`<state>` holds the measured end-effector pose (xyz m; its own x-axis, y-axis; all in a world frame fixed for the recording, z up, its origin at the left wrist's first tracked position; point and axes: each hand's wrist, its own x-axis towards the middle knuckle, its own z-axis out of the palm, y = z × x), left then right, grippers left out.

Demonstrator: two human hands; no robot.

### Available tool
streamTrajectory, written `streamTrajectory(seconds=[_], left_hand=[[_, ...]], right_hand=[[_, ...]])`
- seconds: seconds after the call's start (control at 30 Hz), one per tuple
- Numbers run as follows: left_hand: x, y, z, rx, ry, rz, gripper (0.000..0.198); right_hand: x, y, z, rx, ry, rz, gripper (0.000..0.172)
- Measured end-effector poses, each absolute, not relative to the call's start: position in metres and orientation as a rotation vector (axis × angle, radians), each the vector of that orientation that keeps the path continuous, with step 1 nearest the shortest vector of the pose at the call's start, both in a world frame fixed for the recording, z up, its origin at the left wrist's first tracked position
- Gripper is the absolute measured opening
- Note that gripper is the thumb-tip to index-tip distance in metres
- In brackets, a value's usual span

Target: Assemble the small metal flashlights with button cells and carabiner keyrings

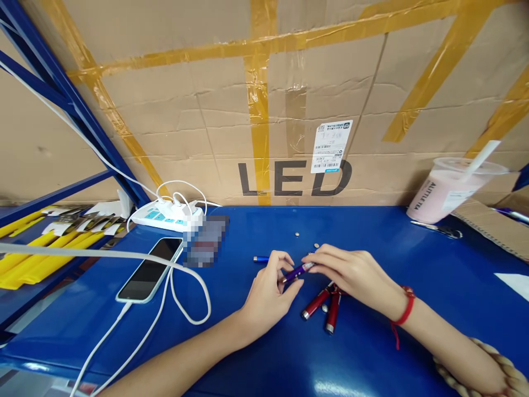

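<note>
A slim purple mini flashlight [296, 273] is held slantwise between my two hands, just above the blue tabletop. My left hand [266, 292] curls its fingers and thumb round the lower left end. At the upper right end, the fingertips of my right hand [355, 271] pinch it. Below my right hand lie two red mini flashlights [316, 304], partly covered at their upper ends. A small silver button cell [324, 309] sits between them. Behind my left hand a blue mini flashlight [260, 258] shows only partly. Two more button cells [297, 235] lie farther back.
At left are a phone [151, 270] on a white cable, a white power strip [167, 216] and a blurred dark item [206, 241]. Yellow packages [53, 251] lie beyond the edge. A pink drink cup [450, 190] stands back right, before a large cardboard box [198, 132].
</note>
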<state>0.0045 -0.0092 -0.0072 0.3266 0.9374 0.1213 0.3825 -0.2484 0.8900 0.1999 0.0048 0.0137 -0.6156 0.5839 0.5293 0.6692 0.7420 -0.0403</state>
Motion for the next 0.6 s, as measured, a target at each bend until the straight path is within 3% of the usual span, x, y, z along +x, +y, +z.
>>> streamTrajectory(seconds=[0.2,0.4,0.6], left_hand=[[0.001,-0.009,-0.004,1.869,1.29,0.846,0.033],[0.002,-0.013,-0.003,1.932,1.282,0.782,0.028],[-0.002,-0.014,-0.006,2.497,1.287,0.747,0.018]], right_hand=[[0.225,0.026,0.012,-1.464,-2.122,-0.368,0.027],[0.243,0.04,0.004,-1.968,-1.926,-0.329,0.024],[0.252,0.045,-0.002,-2.162,-1.888,-0.323,0.025]])
